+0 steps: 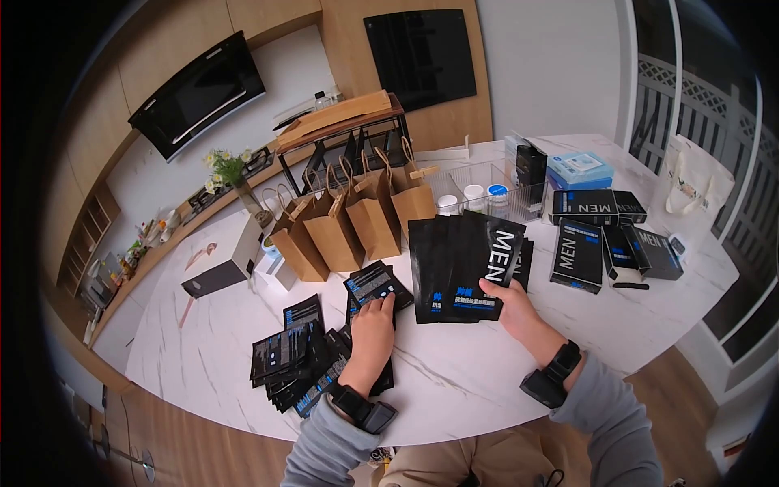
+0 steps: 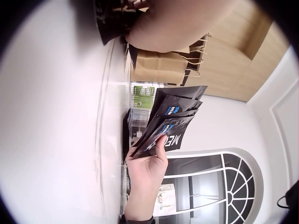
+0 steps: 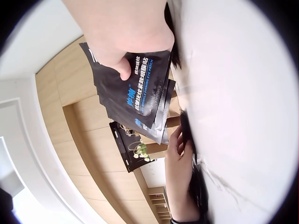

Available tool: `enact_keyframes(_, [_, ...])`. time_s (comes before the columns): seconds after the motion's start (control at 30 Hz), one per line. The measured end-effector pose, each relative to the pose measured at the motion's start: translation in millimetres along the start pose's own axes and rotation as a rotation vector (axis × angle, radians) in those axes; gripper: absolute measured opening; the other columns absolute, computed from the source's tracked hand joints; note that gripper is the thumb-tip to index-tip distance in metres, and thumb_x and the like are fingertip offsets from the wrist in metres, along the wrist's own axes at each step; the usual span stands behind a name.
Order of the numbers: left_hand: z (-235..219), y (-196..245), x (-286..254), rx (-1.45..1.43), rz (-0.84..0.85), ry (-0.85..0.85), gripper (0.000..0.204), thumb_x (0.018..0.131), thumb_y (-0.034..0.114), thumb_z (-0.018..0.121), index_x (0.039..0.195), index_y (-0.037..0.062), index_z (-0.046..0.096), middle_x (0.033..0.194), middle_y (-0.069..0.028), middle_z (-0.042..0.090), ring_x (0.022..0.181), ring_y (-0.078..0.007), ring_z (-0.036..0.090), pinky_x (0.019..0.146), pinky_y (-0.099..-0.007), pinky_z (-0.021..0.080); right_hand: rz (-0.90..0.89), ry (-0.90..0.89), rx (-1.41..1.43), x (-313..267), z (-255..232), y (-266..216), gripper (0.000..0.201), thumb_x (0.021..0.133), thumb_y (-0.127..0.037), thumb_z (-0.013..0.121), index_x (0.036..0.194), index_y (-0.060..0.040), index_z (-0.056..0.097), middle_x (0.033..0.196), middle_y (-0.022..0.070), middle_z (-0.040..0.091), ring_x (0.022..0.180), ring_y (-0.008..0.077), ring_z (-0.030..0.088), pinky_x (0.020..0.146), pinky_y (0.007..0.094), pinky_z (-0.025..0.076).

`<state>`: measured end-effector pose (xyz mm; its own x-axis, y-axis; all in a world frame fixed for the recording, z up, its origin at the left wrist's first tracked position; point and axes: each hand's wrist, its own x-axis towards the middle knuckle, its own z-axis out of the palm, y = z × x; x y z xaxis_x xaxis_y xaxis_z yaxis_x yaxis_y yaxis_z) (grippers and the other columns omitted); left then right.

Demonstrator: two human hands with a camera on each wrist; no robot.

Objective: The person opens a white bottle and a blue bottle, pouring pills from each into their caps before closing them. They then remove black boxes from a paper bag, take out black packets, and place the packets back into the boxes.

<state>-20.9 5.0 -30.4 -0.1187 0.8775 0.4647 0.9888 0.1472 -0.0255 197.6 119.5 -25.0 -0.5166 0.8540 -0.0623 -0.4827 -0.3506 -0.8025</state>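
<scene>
A fan of several black sachets [image 1: 454, 268] with "MEN" lettering stands upright over the table, gripped at its right edge by my right hand [image 1: 519, 312], thumb across the front. The same sachets [image 2: 170, 119] and hand [image 2: 147, 172] show in the left wrist view. My left hand [image 1: 372, 337] rests with bent fingers on a pile of black sachets [image 1: 375, 282]; whether it pinches one is unclear. More sachets [image 1: 280, 357] lie in a loose heap to its left. In the right wrist view the left hand [image 3: 180, 168] touches dark packets at table level.
Brown paper bags [image 1: 333, 235] stand in a row behind the sachets, beside a clear tray [image 1: 466, 183] holding white jars. Black "MEN" boxes [image 1: 578, 252], blue packs [image 1: 580, 166] and a white bag [image 1: 694, 183] are at the right. A white box [image 1: 223, 256] and flowers [image 1: 227, 169] are at the left.
</scene>
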Motion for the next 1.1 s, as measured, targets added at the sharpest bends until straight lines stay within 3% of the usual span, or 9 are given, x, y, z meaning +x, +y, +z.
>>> enact_keyframes(0.33, [-11, 5, 2, -0.064, -0.036, 0.065, 0.019, 0.073, 0.006, 0.056, 0.092, 0.0041, 0.058, 0.079, -0.0133, 0.057, 0.076, -0.0296, 0.058, 0.062, -0.0367, 0.049, 0.009, -0.016, 0.008, 6, -7, 5, 0.031, 0.073, -0.014, 0.069, 0.099, -0.0085, 0.054, 0.097, 0.0004, 0.057, 0.096, 0.0129, 0.049, 0.088, 0.0287, 0.034])
enact_keyframes(0.43, [-26, 17, 8, -0.155, -0.172, 0.055, 0.013, 0.082, 0.014, 0.053, 0.089, 0.0032, 0.056, 0.072, -0.0154, 0.058, 0.064, -0.0324, 0.058, 0.056, -0.0392, 0.047, 0.015, -0.016, 0.034, 4, -5, 3, 0.033, 0.073, -0.014, 0.070, 0.101, -0.0081, 0.053, 0.099, 0.0009, 0.056, 0.097, 0.0129, 0.049, 0.088, 0.0287, 0.035])
enact_keyframes(0.5, [-35, 22, 10, -0.429, -0.354, 0.139, 0.020, 0.087, 0.022, 0.050, 0.084, 0.0023, 0.055, 0.067, -0.0175, 0.057, 0.058, -0.0361, 0.056, 0.052, -0.0412, 0.045, 0.022, -0.009, 0.043, 4, -4, 1, 0.032, 0.074, -0.011, 0.068, 0.101, -0.0083, 0.051, 0.098, 0.0012, 0.055, 0.096, 0.0139, 0.050, 0.087, 0.0316, 0.039])
enact_keyframes(0.53, [-34, 22, 11, -0.475, -0.288, 0.298, 0.021, 0.089, 0.022, 0.048, 0.089, 0.0014, 0.051, 0.065, -0.0128, 0.056, 0.053, -0.0281, 0.057, 0.046, -0.0343, 0.044, 0.029, -0.002, 0.052, 4, -4, 1, 0.031, 0.076, -0.008, 0.066, 0.102, -0.0085, 0.049, 0.097, 0.0015, 0.054, 0.095, 0.0149, 0.052, 0.085, 0.0344, 0.042])
enact_keyframes(0.57, [-36, 23, 9, -0.475, -0.287, 0.298, 0.021, 0.089, 0.022, 0.048, 0.089, 0.0014, 0.051, 0.065, -0.0128, 0.056, 0.053, -0.0281, 0.057, 0.046, -0.0343, 0.044, 0.028, -0.002, 0.052, 5, -4, 1, 0.031, 0.076, -0.008, 0.066, 0.102, -0.0085, 0.049, 0.097, 0.0015, 0.054, 0.095, 0.0149, 0.052, 0.085, 0.0344, 0.042])
enact_keyframes(0.67, [-37, 30, 5, -1.192, -0.391, 0.361, 0.021, 0.092, 0.020, 0.044, 0.103, 0.0029, 0.040, 0.076, -0.0019, 0.049, 0.053, -0.0072, 0.051, 0.039, -0.0184, 0.038, 0.014, 0.032, 0.040, 6, -5, 3, 0.030, 0.076, -0.008, 0.066, 0.100, -0.0090, 0.049, 0.096, 0.0010, 0.054, 0.093, 0.0154, 0.053, 0.085, 0.0355, 0.043])
enact_keyframes(0.8, [-28, 32, 4, -1.436, -0.427, 0.399, 0.020, 0.092, 0.019, 0.044, 0.106, 0.0042, 0.040, 0.085, -0.0037, 0.051, 0.057, -0.0086, 0.052, 0.038, -0.0178, 0.038, 0.020, 0.001, 0.084, 4, -3, 0, 0.030, 0.076, -0.011, 0.067, 0.102, -0.0079, 0.051, 0.099, 0.0016, 0.055, 0.096, 0.0155, 0.052, 0.086, 0.0340, 0.042])
enact_keyframes(1.0, [-13, 26, 6, -1.845, -0.462, 0.259, 0.026, 0.090, 0.013, 0.047, 0.115, 0.0080, 0.041, 0.099, -0.0033, 0.053, 0.077, -0.0089, 0.058, 0.057, -0.0203, 0.045, 0.035, -0.033, 0.164, 5, -4, 0, 0.031, 0.076, -0.011, 0.066, 0.103, -0.0066, 0.052, 0.101, 0.0024, 0.056, 0.098, 0.0156, 0.051, 0.087, 0.0329, 0.042])
enact_keyframes(1.1, [-16, 30, 4, -2.050, -0.508, -0.131, 0.026, 0.089, 0.010, 0.050, 0.114, 0.0047, 0.048, 0.103, -0.0027, 0.058, 0.083, -0.0077, 0.056, 0.066, -0.0190, 0.043, 0.059, -0.074, 0.164, 1, 0, -1, 0.032, 0.076, -0.010, 0.066, 0.105, -0.0058, 0.052, 0.103, 0.0028, 0.056, 0.099, 0.0159, 0.051, 0.087, 0.0340, 0.042])
